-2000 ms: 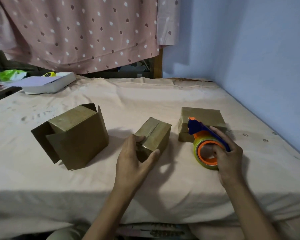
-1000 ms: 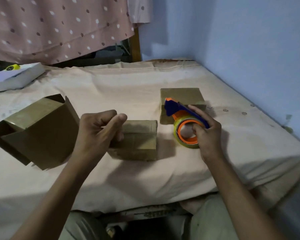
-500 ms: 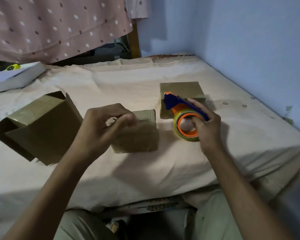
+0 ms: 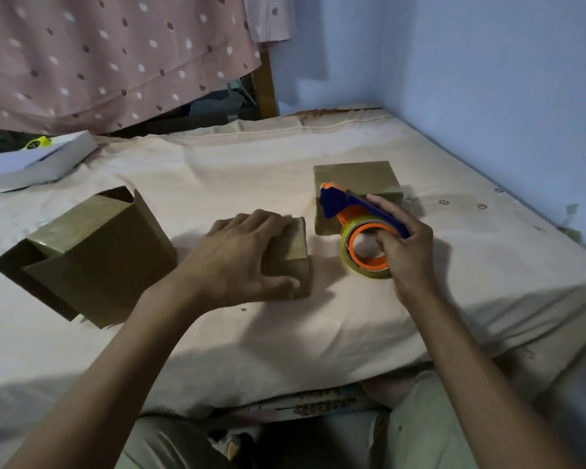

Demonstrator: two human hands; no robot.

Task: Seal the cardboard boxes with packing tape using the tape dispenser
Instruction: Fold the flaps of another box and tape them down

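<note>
Three brown cardboard boxes lie on a cream bed sheet. My left hand [image 4: 241, 255] lies on top of the small middle box [image 4: 293, 257], fingers over its top and thumb on its near face. My right hand [image 4: 405, 247] grips the blue and orange tape dispenser [image 4: 356, 228], which carries a roll of clear tape and rests on the sheet right of that box. A flat box [image 4: 356, 177] sits just behind the dispenser. The big box [image 4: 95, 258] at the left lies tilted with its flaps open.
A white box [image 4: 38, 160] with a yellow item on it sits at the far left on the bed [image 4: 217, 164]. A blue wall runs along the right side. A dotted pink cloth [image 4: 109, 55] hangs behind. The bed's front edge is just below my forearms.
My left hand turned the small middle box over and now presses flat on its top. My right hand stayed on the tape dispenser. The camera view shifted to the right.
</note>
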